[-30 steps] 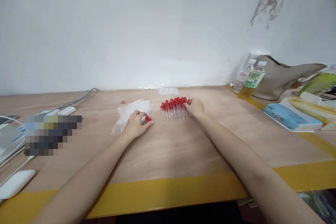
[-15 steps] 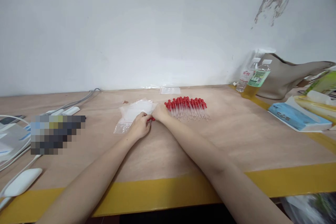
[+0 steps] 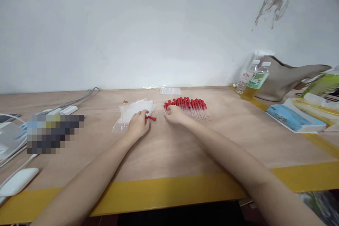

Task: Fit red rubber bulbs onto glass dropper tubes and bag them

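Note:
A row of droppers (image 3: 196,107) with red bulbs and thin clear tubes lies on the table, bulbs toward the wall. My right hand (image 3: 175,114) is at the left end of this row, fingers curled and pinched together against the nearest tubes; what lies between its fingertips is hidden. My left hand (image 3: 138,124) rests beside the clear plastic bags (image 3: 136,109), its fingers closed around a dropper whose red bulb (image 3: 151,118) sticks out to the right. The rest of that dropper is hidden by the hand.
Another clear bag (image 3: 170,91) lies by the wall. Two bottles (image 3: 255,81), a grey-brown container (image 3: 275,81) and a blue tissue pack (image 3: 293,117) are on the right. Cables (image 3: 76,98), a power strip (image 3: 69,110) and a white mouse-like object (image 3: 19,182) are on the left. Yellow tape (image 3: 169,192) lines the front edge.
My right hand has moved right, away from my left hand, to the left end of the dropper row. More of the red bulb at my left hand now shows. The view has shifted slightly.

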A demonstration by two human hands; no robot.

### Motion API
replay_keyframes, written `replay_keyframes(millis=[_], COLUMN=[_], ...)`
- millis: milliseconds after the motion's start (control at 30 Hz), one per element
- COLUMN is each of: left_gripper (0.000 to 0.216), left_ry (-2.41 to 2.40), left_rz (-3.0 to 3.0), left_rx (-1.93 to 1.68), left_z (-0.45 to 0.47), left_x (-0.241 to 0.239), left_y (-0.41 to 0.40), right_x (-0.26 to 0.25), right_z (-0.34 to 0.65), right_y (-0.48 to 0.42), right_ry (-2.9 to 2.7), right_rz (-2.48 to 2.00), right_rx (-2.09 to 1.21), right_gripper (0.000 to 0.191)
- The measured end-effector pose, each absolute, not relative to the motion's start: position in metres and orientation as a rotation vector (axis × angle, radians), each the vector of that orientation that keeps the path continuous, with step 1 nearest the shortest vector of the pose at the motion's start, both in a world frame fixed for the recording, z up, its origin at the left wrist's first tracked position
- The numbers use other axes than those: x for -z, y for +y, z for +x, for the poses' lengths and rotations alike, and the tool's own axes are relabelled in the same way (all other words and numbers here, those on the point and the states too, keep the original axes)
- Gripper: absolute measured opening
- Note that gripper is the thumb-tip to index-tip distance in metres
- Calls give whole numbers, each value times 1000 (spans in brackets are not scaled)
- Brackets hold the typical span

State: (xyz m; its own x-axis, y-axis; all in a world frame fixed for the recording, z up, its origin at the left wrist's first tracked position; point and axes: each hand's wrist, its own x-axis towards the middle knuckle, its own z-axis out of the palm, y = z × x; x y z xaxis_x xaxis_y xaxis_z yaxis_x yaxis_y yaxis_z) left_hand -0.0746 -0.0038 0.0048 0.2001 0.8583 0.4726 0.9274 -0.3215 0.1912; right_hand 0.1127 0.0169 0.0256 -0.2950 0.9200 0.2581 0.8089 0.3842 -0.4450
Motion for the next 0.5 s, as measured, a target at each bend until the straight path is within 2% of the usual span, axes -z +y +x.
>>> replay_keyframes(millis=[100, 233, 500], left_gripper=[31, 24, 21], left_ry=[-1644, -1531, -1522], left_rz=[-2358, -2628, -2987], left_rx=[970, 1239, 1751], left_z=[-67, -44, -15], left_x=[-8, -1, 21], left_y=[-10, -21, -32], right_x=[-25, -10, 2], right_z=[149, 184, 188], right_y=[-6, -35, -61], right_ry=[-2074, -2060, -2046], right_rz=[-1456, -1208, -1074], right_rx=[-351, -314, -193], right_gripper=[19, 19, 17])
